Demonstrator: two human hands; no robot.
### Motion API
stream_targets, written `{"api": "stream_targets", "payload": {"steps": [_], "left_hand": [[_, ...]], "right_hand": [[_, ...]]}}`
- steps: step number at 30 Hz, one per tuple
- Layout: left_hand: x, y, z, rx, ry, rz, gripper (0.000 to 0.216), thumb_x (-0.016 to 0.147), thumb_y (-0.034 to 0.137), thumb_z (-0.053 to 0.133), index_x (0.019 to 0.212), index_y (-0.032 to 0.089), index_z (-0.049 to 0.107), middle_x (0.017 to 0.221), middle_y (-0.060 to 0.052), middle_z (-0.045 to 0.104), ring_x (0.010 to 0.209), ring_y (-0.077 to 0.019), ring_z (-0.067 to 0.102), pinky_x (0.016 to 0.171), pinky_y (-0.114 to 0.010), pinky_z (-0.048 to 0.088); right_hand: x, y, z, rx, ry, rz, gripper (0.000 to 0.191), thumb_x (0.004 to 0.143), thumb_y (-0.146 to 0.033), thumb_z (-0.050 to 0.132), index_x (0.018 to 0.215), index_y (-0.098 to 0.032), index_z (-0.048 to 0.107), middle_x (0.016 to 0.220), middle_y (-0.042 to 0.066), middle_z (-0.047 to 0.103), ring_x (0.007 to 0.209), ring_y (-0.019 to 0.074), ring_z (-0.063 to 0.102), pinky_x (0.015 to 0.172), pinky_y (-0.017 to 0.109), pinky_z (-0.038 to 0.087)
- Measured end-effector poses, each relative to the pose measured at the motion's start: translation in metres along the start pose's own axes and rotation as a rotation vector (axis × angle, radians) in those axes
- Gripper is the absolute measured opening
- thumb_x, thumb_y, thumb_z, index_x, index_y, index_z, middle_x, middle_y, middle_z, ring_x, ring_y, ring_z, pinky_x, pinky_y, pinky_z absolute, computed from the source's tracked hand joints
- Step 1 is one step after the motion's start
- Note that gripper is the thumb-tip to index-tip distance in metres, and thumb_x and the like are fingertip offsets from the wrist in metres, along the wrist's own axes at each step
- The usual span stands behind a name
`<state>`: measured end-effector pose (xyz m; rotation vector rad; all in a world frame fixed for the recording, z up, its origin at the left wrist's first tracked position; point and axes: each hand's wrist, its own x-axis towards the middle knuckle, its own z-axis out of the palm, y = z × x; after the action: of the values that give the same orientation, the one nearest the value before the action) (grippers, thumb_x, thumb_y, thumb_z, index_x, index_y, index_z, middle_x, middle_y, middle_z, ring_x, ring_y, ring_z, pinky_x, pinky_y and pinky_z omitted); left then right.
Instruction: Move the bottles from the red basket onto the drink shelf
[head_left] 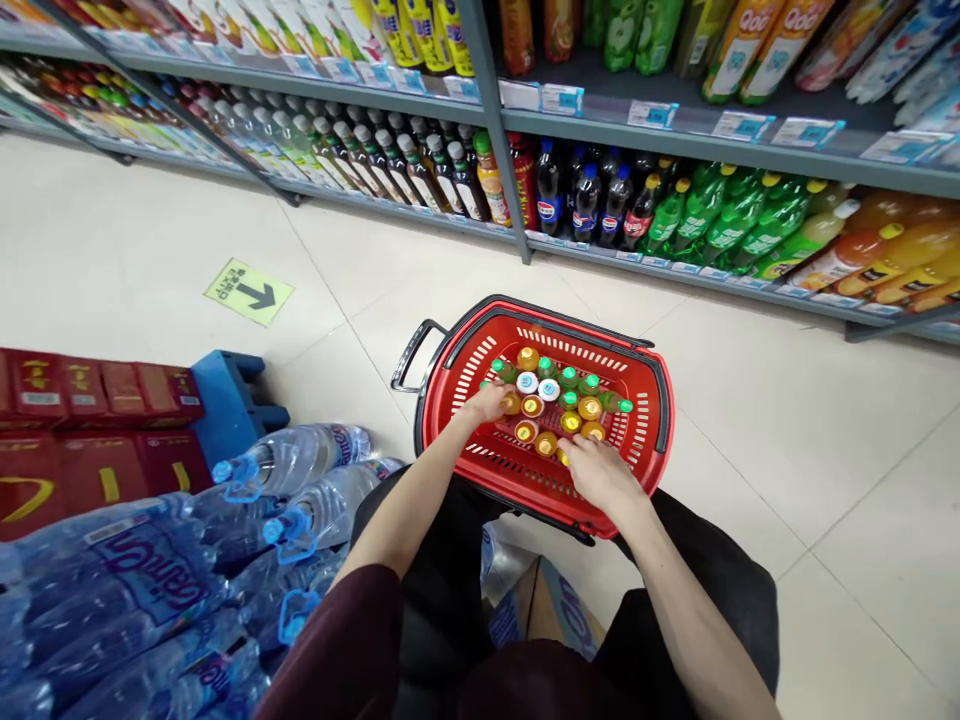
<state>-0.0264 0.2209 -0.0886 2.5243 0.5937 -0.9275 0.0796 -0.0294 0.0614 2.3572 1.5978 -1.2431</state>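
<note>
The red basket [517,481] stands right in front of you at 12 o'clock, its pull handle [409,347] jutting out toward 10, and the small bottles [549,390] sit clustered inside it, mostly upright, showing orange, yellow, green and white caps; one green-capped bottle [619,404] leans outward at 3 o'clock in the cluster. Your left hand [489,400] is at the cluster's 9 o'clock edge, fingers close together by an orange cap; your right hand [598,470] is at 5, fingertips down by a yellow cap. You can't tell here whether either hand grips a bottle. Large water bottles [315,455] lie toward 8 o'clock, and the stocked drink shelves [506,170] run across 12.
</note>
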Motion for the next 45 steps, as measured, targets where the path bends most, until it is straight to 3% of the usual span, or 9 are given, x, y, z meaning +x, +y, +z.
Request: {"api": "stream_targets", "payload": {"steps": [8,16,23,30,32,34,37,40,45], "left_hand": [[-0.014,0.033,0.027,0.049,0.058,-0.030,0.044,0.087,0.007,0.054,0.130,0.014,0.061,0.145,-0.020,0.053,0.136,-0.0350,0.047,0.103,-0.038,0.049],[-0.054,0.060,-0.024,0.050,0.201,-0.064,0.024,0.079,0.010,0.061,0.101,0.017,0.069,0.124,-0.017,0.066,0.116,-0.0312,0.064,0.089,-0.035,0.052],[-0.113,0.071,-0.089,-0.279,0.745,-0.061,0.016,0.070,0.008,0.050,0.067,0.022,0.045,0.077,-0.002,0.059,0.072,-0.0190,0.060,0.071,-0.030,0.044],[-0.126,0.104,-0.112,-0.575,1.053,0.233,0.013,0.068,0.012,0.050,0.065,0.023,0.044,0.076,0.000,0.058,0.073,-0.0177,0.057,0.072,-0.029,0.044],[-0.132,0.104,-0.118,-0.652,1.069,0.304,0.013,0.068,0.012,0.051,0.063,0.023,0.045,0.078,0.000,0.060,0.076,-0.0183,0.059,0.073,-0.030,0.045],[-0.138,0.099,-0.121,-0.737,1.066,0.379,0.012,0.066,0.013,0.052,0.061,0.023,0.047,0.079,0.000,0.061,0.078,-0.0189,0.060,0.072,-0.030,0.046],[-0.142,0.086,-0.120,-0.899,1.083,0.470,0.008,0.063,0.015,0.056,0.060,0.022,0.054,0.079,-0.001,0.060,0.076,-0.0187,0.059,0.068,-0.030,0.046],[-0.139,0.076,-0.112,-1.193,1.062,0.501,0.017,0.061,0.020,0.063,0.078,0.022,0.065,0.086,-0.002,0.063,0.082,-0.0206,0.062,0.073,-0.030,0.051],[-0.126,0.077,-0.107,-1.659,0.710,0.506,0.045,0.071,0.038,0.080,0.112,0.022,0.070,0.117,-0.011,0.072,0.116,-0.0316,0.065,0.097,-0.040,0.053]], "right_hand": [[0.015,-0.010,-0.012,0.106,0.068,-0.015,0.042,0.099,-0.023,0.053,0.141,-0.019,0.058,0.133,0.017,0.069,0.125,0.0344,0.065,0.101,0.046,0.052],[0.009,-0.013,-0.020,0.101,0.149,-0.008,0.052,0.089,-0.021,0.070,0.139,-0.014,0.059,0.133,0.019,0.069,0.128,0.0356,0.064,0.105,0.047,0.052],[0.029,-0.011,-0.013,0.258,0.368,-0.024,0.100,0.075,-0.014,0.082,0.162,-0.021,0.032,0.165,0.018,0.039,0.148,0.0398,0.043,0.119,0.056,0.041],[0.037,-0.012,-0.029,0.327,0.668,-0.062,0.098,0.077,-0.010,0.073,0.163,-0.026,0.029,0.171,0.008,0.030,0.159,0.0317,0.024,0.132,0.054,0.019],[0.033,-0.008,-0.036,0.291,0.695,-0.041,0.092,0.076,-0.009,0.072,0.159,-0.027,0.036,0.166,0.008,0.040,0.156,0.0332,0.030,0.130,0.060,0.016],[0.027,-0.005,-0.042,0.284,0.686,-0.016,0.082,0.073,-0.010,0.072,0.150,-0.027,0.048,0.151,0.009,0.057,0.143,0.0334,0.048,0.124,0.060,0.029],[0.018,-0.006,-0.043,0.317,0.680,-0.005,0.061,0.070,-0.015,0.073,0.129,-0.024,0.061,0.124,0.007,0.071,0.117,0.0303,0.064,0.101,0.047,0.051],[0.014,-0.012,-0.035,0.421,0.712,-0.014,0.056,0.066,-0.019,0.075,0.120,-0.023,0.065,0.118,0.007,0.072,0.109,0.0293,0.067,0.090,0.040,0.054],[0.017,-0.023,-0.027,0.758,0.838,-0.065,0.060,0.059,-0.018,0.078,0.118,-0.023,0.066,0.110,0.005,0.076,0.096,0.0249,0.072,0.084,0.034,0.055]]}}
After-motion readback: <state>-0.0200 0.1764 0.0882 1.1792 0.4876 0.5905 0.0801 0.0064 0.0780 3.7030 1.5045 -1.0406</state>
